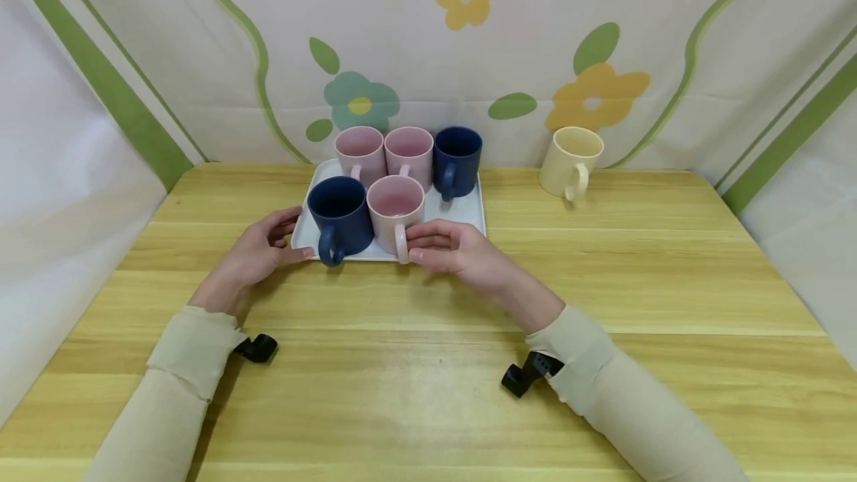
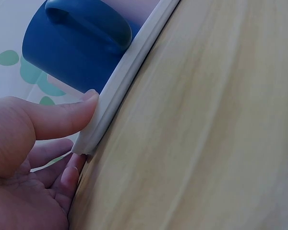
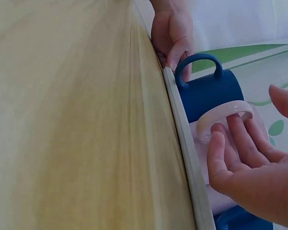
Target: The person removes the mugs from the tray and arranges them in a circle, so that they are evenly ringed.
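At the front left corner of the white tray (image 1: 477,203), my left hand (image 1: 257,248) grips the rim, thumb on top and fingers below. My right hand (image 1: 462,251) is at the handle of the front pink mug (image 1: 393,203); its fingers reach the handle loosely, and the right wrist view shows the thumb held apart. Beside that mug on the tray stands a dark blue mug (image 1: 348,225), handle toward me. Behind them are a pink mug (image 1: 361,155), another pink mug (image 1: 411,151) and a second dark blue mug (image 1: 462,158), all upright.
A cream mug (image 1: 570,162) stands upright at the back right of the wooden table (image 1: 428,393), off the tray. A flowered curtain (image 1: 428,43) hangs right behind the table's back edge.
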`<state>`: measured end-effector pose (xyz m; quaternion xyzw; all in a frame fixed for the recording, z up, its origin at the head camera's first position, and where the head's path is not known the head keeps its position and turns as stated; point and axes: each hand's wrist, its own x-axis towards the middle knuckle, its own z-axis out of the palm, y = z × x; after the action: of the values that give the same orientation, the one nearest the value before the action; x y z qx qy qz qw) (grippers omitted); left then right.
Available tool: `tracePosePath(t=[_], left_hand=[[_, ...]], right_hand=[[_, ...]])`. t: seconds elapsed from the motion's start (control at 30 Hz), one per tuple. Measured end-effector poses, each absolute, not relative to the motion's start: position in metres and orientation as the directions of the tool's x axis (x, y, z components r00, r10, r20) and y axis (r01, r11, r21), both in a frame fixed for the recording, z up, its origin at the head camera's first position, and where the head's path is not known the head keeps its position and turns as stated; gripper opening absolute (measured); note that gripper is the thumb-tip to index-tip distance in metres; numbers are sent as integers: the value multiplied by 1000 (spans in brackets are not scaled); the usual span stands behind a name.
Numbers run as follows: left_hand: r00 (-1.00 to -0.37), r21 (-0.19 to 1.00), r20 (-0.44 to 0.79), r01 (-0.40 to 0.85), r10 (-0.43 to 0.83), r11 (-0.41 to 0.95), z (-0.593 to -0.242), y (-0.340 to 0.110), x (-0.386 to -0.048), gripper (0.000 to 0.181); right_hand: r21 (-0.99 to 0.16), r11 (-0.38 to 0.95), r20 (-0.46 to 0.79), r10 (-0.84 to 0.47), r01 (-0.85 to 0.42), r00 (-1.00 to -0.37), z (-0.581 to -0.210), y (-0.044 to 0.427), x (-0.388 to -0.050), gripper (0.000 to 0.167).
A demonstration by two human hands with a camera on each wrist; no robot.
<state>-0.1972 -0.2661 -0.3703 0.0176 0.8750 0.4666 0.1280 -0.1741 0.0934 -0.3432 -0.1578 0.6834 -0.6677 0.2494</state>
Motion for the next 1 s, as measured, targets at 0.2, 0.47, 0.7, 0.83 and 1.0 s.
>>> tracePosePath(t=[0.2,0.47,0.7,0.83,1.0], left_hand=[[-967,818,-202,-78,158,570,-370,-267,-197,90],[-965,814,-210,-86,154,574,-369,-267,-197,90],[-966,808,-212,-88,149,582,-372,-269,-198,90],[-966,808,-209,-84,151,583,-371,-268,-198,90],[-966,808,-203,-75,158,584,-371,-268,-197,90]], right_hand=[[-989,66,-146,-627,135,-765,-348,91,-174,47],[-989,66,-145,-584,131,-799,-348,92,-174,36],[-981,48,-184,-527,186,-830,-348,94,-178,28],[-978,21,-191,-492,208,-849,-350,94,-181,27],[-975,-31,-179,-481,220,-858,-350,95,-181,29]])
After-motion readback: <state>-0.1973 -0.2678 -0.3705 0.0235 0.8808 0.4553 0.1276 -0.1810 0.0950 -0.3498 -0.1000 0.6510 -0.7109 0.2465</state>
